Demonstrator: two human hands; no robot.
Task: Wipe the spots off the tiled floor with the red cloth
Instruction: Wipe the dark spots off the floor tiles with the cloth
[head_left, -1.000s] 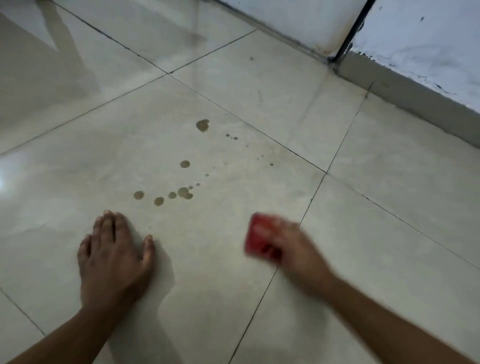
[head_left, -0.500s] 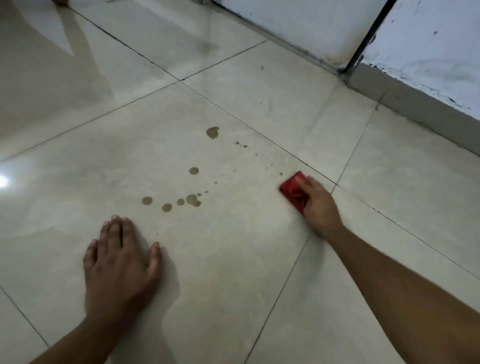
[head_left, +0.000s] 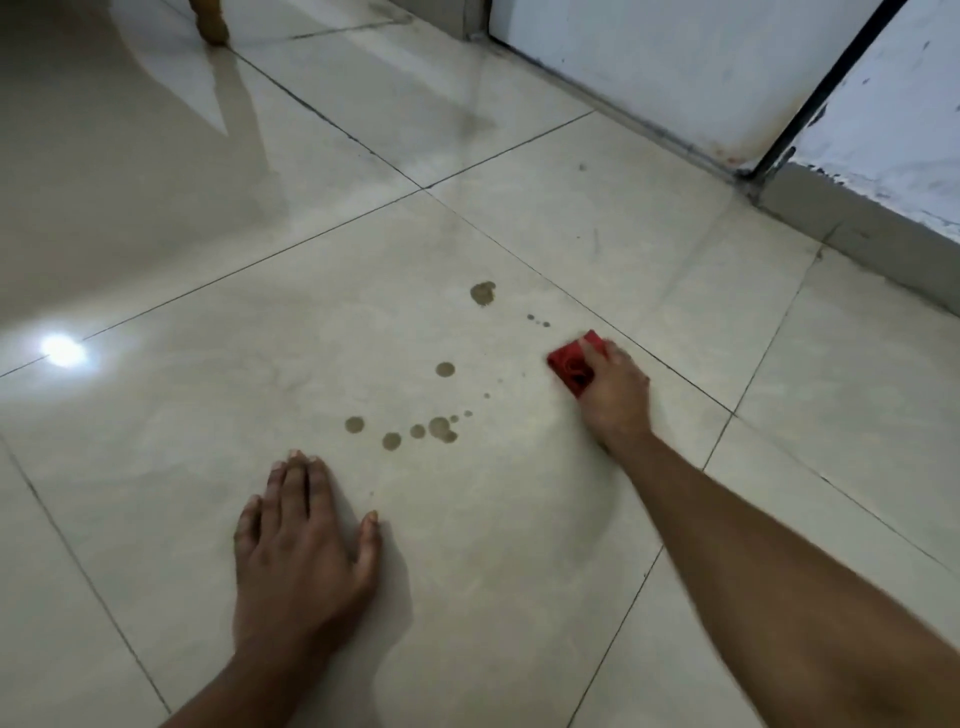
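Several brown spots lie on a cream floor tile: a large spot (head_left: 482, 292) at the far end, one round spot (head_left: 445, 369) in the middle, and a cluster of spots (head_left: 440, 428) nearer me. My right hand (head_left: 613, 392) presses a bunched red cloth (head_left: 571, 365) flat onto the tile, just right of the spots and below some tiny dots (head_left: 538, 320). My left hand (head_left: 301, 551) rests palm down on the same tile, fingers spread, below the cluster and holding nothing.
A white wall with a grey skirting (head_left: 857, 228) runs along the right. A dark vertical bar (head_left: 810, 98) meets the floor at the corner. A brown furniture leg (head_left: 210, 18) stands at the top left. A light glare (head_left: 62, 351) shines on the left tile.
My right hand has carried the red cloth forward and left, from near the tile joint up to the small dots by the spots. My left hand has stayed planted.
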